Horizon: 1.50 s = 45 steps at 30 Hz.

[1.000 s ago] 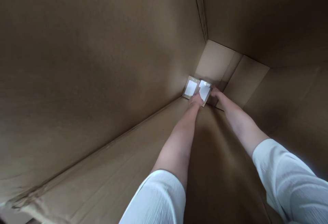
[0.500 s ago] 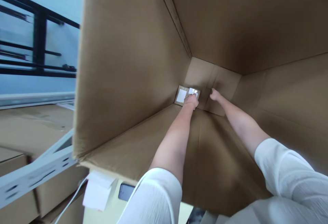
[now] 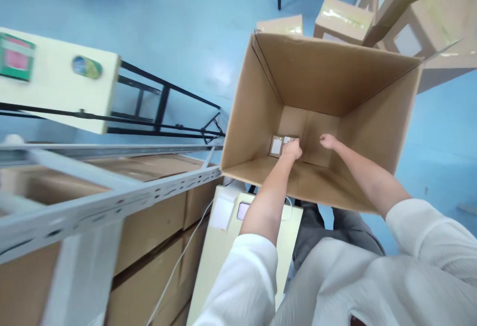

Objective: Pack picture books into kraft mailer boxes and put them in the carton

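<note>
Both my arms reach down into a large, deep, open cardboard box. Near its bottom left corner lie two small brown boxes with white labels, the left one in full view and the right one partly covered by my hand. My left hand is over the lower right of that second small box, its fingers curled and mostly hidden. To its right, my right hand hangs closed above the bottom of the large box; whatever it may hold does not show.
A metal rack with cardboard cartons fills the left. Below the box stands a pale table with a phone and white paper. Taped cartons are stacked at the upper right. A white cable hangs down.
My head has drawn back, so the whole large box and the floor around it now show. My left hand has shifted slightly right over the small box; my right hand stays closed.
</note>
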{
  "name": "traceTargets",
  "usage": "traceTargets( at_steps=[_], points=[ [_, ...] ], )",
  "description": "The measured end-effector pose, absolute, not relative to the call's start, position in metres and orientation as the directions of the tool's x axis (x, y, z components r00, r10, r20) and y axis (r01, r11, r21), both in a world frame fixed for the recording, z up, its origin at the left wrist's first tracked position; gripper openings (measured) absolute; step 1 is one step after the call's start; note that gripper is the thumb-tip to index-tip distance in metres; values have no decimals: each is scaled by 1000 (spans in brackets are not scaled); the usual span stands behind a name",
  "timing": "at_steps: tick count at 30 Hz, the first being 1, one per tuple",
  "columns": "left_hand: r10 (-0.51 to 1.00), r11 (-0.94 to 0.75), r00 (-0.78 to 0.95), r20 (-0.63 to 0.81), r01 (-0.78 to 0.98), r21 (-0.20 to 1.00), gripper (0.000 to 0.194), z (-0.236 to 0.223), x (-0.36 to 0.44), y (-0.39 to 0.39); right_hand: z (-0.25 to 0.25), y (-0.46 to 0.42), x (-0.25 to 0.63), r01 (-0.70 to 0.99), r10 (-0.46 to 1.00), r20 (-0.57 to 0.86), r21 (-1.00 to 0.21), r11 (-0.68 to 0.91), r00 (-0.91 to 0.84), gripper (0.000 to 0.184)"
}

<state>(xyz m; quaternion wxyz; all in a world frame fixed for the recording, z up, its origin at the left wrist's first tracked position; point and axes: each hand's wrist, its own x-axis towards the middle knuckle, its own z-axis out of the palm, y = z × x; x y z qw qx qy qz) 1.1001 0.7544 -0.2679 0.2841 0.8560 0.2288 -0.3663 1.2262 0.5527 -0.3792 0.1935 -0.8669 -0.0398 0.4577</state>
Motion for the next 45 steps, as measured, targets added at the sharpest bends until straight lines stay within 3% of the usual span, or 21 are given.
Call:
traceTargets(
  at_steps=[10, 13, 20, 34, 45],
  points=[
    [258, -692, 694, -672, 618, 372, 45, -147, 1014, 720, -232, 522, 1134, -140, 358, -750, -510, -849, 556, 33],
    [300, -653, 744, -597, 616, 440, 43, -123, 995, 707, -191, 516, 1127, -136, 397, -727, -553, -822, 560, 33],
    [507, -533, 761, -405, 646, 547, 43, -83, 947, 662, -117, 503, 1127, 44, 638, -597, -713, -700, 486, 34],
    [808, -284, 531, -256, 731, 620, 46, -26, 793, 585, -55, 532, 1029, 361, 891, -394, -816, -451, 224, 28],
    [957, 7, 185, -225, 757, 653, 47, -15, 585, 529, -47, 581, 820, 472, 928, -343, -849, -238, -148, 25]
  ],
)
